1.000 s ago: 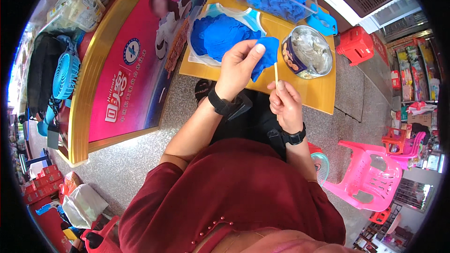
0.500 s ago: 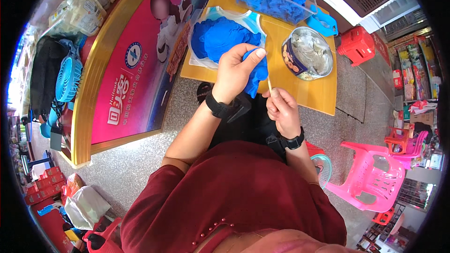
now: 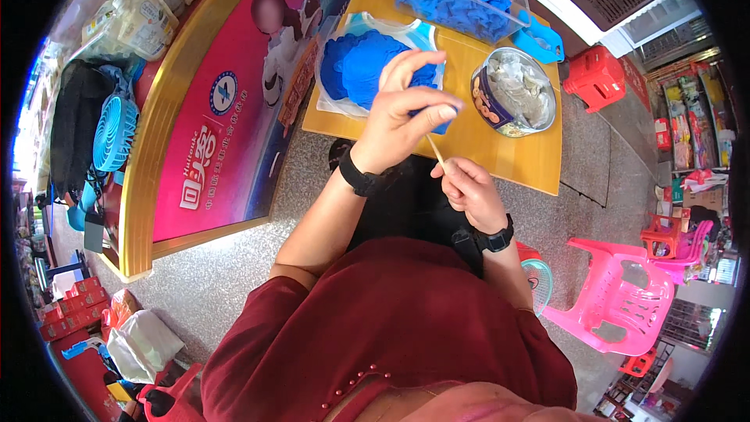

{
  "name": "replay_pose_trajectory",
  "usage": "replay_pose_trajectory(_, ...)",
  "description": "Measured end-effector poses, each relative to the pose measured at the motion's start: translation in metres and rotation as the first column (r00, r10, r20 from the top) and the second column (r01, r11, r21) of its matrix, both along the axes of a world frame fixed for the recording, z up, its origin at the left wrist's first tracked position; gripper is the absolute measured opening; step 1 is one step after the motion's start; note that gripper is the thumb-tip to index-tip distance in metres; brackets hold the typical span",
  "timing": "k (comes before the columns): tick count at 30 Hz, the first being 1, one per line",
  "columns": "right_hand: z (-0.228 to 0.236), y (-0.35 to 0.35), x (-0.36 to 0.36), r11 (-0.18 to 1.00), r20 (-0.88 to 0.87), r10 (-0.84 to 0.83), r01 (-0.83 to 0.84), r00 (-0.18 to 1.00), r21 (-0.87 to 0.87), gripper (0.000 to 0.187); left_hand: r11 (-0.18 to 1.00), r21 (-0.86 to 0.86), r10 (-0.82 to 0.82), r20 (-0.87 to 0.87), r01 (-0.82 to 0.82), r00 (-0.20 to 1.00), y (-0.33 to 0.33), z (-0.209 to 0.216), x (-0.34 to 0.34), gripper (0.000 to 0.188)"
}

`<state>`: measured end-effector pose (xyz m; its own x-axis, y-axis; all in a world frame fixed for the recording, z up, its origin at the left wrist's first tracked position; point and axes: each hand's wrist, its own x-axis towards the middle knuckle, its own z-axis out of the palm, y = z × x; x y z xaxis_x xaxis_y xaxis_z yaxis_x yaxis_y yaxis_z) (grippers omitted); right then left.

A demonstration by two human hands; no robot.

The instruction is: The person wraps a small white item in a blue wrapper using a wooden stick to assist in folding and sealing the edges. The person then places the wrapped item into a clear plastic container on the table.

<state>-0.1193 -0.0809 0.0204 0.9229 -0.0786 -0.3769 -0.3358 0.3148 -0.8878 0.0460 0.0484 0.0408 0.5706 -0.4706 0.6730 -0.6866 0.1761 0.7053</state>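
Right hand's [image 3: 473, 191] grip pinched the stick [image 3: 435, 150] low, probably leaving its top free. Left hand [image 3: 402, 113] was at the blue piece [image 3: 441, 127] by the stick's top; couldn't tell its grip. Blue pile [image 3: 367, 66] sat on counter [image 3: 535, 160], likely for easy reach.

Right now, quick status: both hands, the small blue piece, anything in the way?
Right hand gripping thin stick. Left hand beside stick's upper end, grip unclear. Small blue piece mostly hidden; left hand blocks view.
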Motion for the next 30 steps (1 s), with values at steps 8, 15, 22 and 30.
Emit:
replay_pose_trajectory(8, -0.006, 0.01, 0.006, 0.969, 0.084, -0.236, 0.241, 0.968, -0.05, 0.029, 0.932, -0.331, -0.313, -0.541, 0.145, 0.78, -0.019, -0.016, -0.018, 0.015)
replay_pose_trajectory(15, -0.007, 0.011, 0.007, 0.938, 0.118, -0.34, 0.345, 0.933, -0.028, 0.027, 0.995, -0.068, -0.103, -0.744, 0.078, 0.661, -0.019, -0.015, -0.015, 0.016)
replay_pose_trajectory(22, -0.007, 0.007, 0.01, 0.926, 0.157, -0.362, 0.373, 0.919, -0.047, 0.027, 0.946, 0.213, -0.081, -0.575, 0.244, 0.814, -0.013, -0.02, -0.01, 0.023)
replay_pose_trajectory(30, -0.018, 0.016, 0.015, 0.908, 0.247, -0.274, 0.335, 0.93, -0.253, 0.025, 0.997, 0.062, 0.015, -0.662, 0.035, 0.749, -0.018, -0.017, -0.019, 0.033)
